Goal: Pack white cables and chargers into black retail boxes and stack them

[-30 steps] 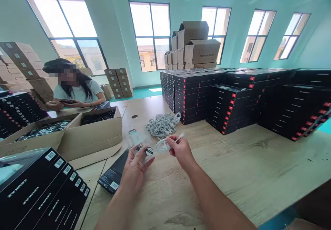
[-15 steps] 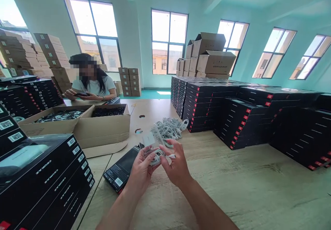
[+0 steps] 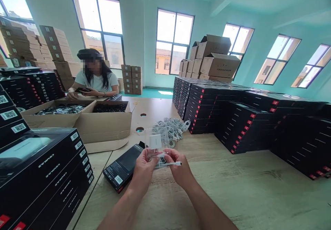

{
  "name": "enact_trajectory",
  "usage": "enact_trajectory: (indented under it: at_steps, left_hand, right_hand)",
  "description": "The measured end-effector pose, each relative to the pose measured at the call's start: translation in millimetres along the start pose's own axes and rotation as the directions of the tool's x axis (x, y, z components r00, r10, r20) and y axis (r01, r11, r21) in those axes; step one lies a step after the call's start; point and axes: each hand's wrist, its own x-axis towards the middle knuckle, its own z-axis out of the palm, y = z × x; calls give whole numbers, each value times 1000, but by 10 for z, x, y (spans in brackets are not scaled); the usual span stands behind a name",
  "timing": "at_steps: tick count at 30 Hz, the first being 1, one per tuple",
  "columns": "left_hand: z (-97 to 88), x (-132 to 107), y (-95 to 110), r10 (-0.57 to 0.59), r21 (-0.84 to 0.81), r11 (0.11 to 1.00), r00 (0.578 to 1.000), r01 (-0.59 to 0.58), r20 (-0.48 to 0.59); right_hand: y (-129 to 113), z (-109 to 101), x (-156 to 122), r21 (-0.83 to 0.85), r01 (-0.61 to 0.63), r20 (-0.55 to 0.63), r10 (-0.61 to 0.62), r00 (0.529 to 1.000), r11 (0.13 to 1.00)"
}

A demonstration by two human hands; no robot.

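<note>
My left hand (image 3: 143, 166) is closed on a clear plastic tray (image 3: 165, 137) that carries a white charger plug (image 3: 155, 141) at its far end. A coiled white cable (image 3: 160, 165) lies at the tray's near end. My right hand (image 3: 181, 171) is closed on this cable, thumb and fingers pressed on the coil; a connector end sticks out to the right. Left of my hands, a black box (image 3: 125, 166) with printed text lies on the table, its far end open. Behind the tray spreads a tangled pile of white cables (image 3: 174, 128).
Stacks of black boxes (image 3: 46, 175) stand at the near left, with more black boxes (image 3: 217, 102) along the right. Open cartons (image 3: 106, 128) hold small dark items. A co-worker (image 3: 97, 78) sits across the table (image 3: 232, 188), handling a dark object. Brown cartons (image 3: 219, 66) rise behind.
My right hand's raised fingers have come down onto the cable coil. The tray has tipped up and shifted slightly right, so the charger shows more plainly. The co-worker's hand has lowered.
</note>
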Motion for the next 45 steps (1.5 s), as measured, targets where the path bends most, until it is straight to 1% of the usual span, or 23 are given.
enact_trajectory:
  at_steps: [1, 2, 3, 5, 7, 8, 10, 12, 13, 14, 16, 19, 24, 28, 30, 32, 35, 37, 38, 41, 43, 45]
  left_hand:
    - [9, 3, -3, 9, 7, 1000, 1000, -9, -24]
    - [16, 7, -6, 10, 5, 1000, 999, -9, -44]
    - [20, 10, -10, 6, -1, 1000, 998, -6, -61]
    - [22, 15, -17, -2, -12, 1000, 996, 1, -90]
    - [18, 14, -11, -21, -20, 1000, 996, 19, -85]
    - [15, 12, 0, -47, -32, 998, 997, 45, -54]
    - [3, 4, 42, -130, -67, 989, 990, 134, 59]
    - [-9, -5, 98, -211, -92, 969, 962, 229, 173]
    - [-13, -9, 127, -227, -105, 962, 954, 251, 198]
    - [-15, -12, 152, -223, -123, 961, 956, 249, 191]
    - [-15, -16, 192, -189, -182, 961, 974, 211, 129]
    - [-16, -15, 225, -149, -253, 954, 987, 160, 61]
    - [-28, 2, 193, -132, -236, 961, 990, 142, 59]
    - [10, -9, 85, -98, -195, 975, 994, 107, 53]
    - [33, -23, 27, -70, -157, 985, 996, 78, 54]
    - [48, -35, -18, -57, -130, 989, 996, 66, 75]
    - [52, -42, -56, -62, -119, 990, 994, 73, 92]
    - [43, -35, -69, -65, -121, 990, 994, 76, 90]
    - [36, -30, -74, -68, -127, 989, 994, 79, 90]
    - [19, -14, -85, -82, -151, 984, 993, 94, 85]
    - [19, -14, -87, -102, -168, 979, 991, 115, 82]
    - [37, -28, -82, -130, -190, 971, 987, 145, 91]
  right_hand:
    - [7, 24, 6, -51, 9, -25, -11, 1000, 999]
    - [7, 38, 13, -57, -7, -24, 6, 1000, 998]
    - [-1, 41, 19, -23, -44, 0, 44, 999, 999]
    - [-35, 27, 28, 88, -129, 94, 121, 988, 988]
    - [-74, 0, 27, 150, -158, 157, 135, 978, 976]
    - [-86, -12, 23, 155, -150, 161, 125, 979, 977]
    - [-89, -25, 10, 157, -142, 165, 116, 979, 977]
    - [-66, -26, -3, 182, -182, 216, 142, 966, 966]
    - [-51, -24, -9, 199, -204, 238, 154, 959, 959]
    - [-38, -22, -12, 215, -218, 247, 163, 955, 952]
    - [-32, -25, -13, 241, -219, 214, 168, 962, 946]
    - [-79, -61, -10, 230, -188, 80, 174, 981, 955]
    - [-177, -102, -36, 162, -139, -92, 156, 984, 977]
    - [-175, 6, -58, 206, -94, -227, 141, 964, 974]
    - [-160, 76, -58, 265, -78, -263, 150, 953, 961]
    - [-144, 126, -56, 379, -92, -263, 202, 943, 921]
    - [-140, 144, -60, 566, -171, -188, 328, 926, 807]
    - [-157, 128, -66, 620, -219, -117, 365, 924, 753]
    - [-170, 116, -69, 629, -229, -90, 362, 928, 743]
    - [-213, 86, -67, 613, -219, -64, 324, 944, 759]
    - [-226, 78, -58, 551, -181, -99, 279, 955, 815]
    - [-219, 82, -47, 453, -112, -170, 209, 963, 884]
